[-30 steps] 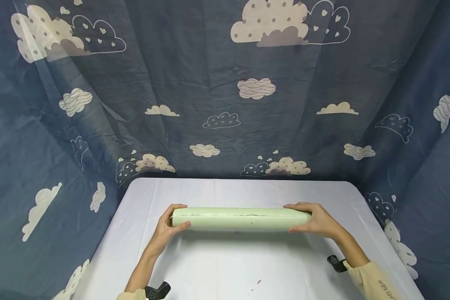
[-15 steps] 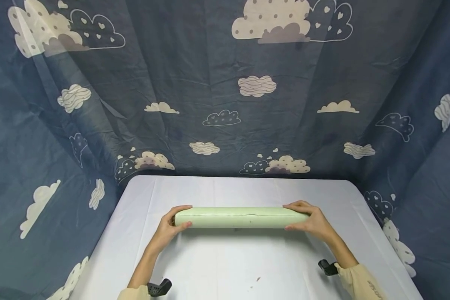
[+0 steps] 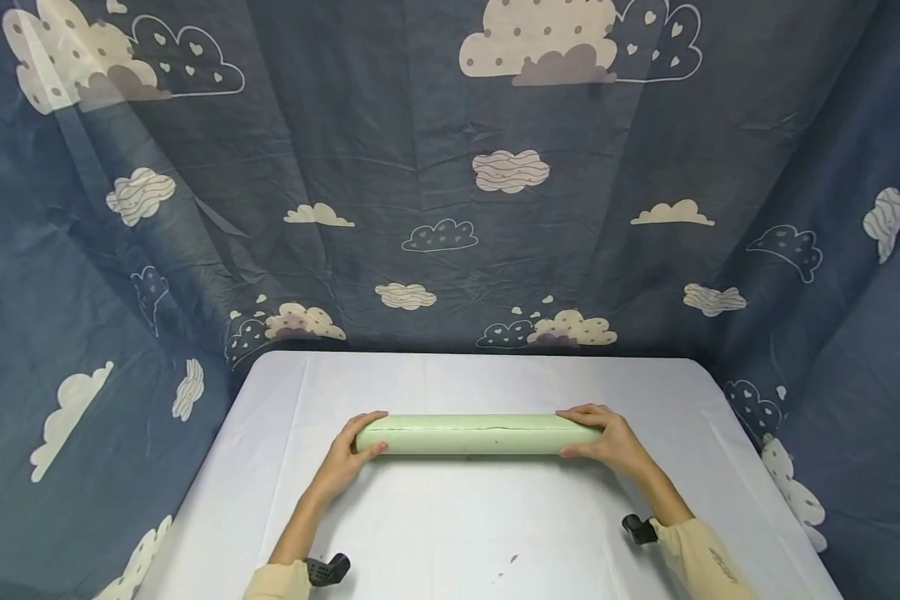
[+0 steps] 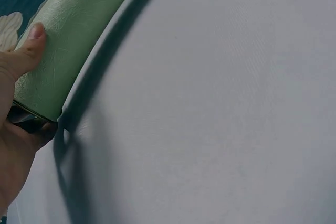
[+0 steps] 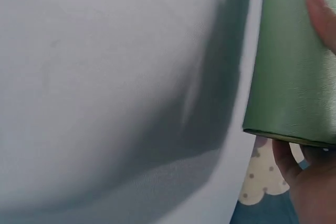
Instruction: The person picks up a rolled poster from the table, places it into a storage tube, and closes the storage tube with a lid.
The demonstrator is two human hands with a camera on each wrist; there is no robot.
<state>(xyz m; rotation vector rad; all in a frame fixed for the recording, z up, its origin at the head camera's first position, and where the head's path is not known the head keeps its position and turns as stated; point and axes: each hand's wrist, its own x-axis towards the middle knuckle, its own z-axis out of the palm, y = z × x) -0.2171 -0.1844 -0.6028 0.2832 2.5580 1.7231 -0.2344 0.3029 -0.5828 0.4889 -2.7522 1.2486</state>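
A long light green tube (image 3: 480,435) lies crosswise in the head view, with a thin dark seam line along it. At its left end my left hand (image 3: 339,467) holds it, thumb on the near side and fingers over the top. My right hand (image 3: 617,448) grips the other end in much the same way. The left wrist view has the tube (image 4: 73,35) with a dark, shiny end by the palm. In the right wrist view, fingers of my right hand (image 5: 315,187) reach around the end of the tube (image 5: 286,77). Whether the tube touches the table cannot be told.
A white-covered table (image 3: 435,525) spreads beneath, with small brown specks (image 3: 514,558) near its front. A blue curtain (image 3: 375,133) with cloud prints hangs behind and at both sides. Black wrist cameras (image 3: 328,570) sit at the sleeves.
The tube looks shorter and smaller than before, as if lowered toward the table. Both hands have drawn slightly inward in the head view, still holding its ends. The view has shifted a little.
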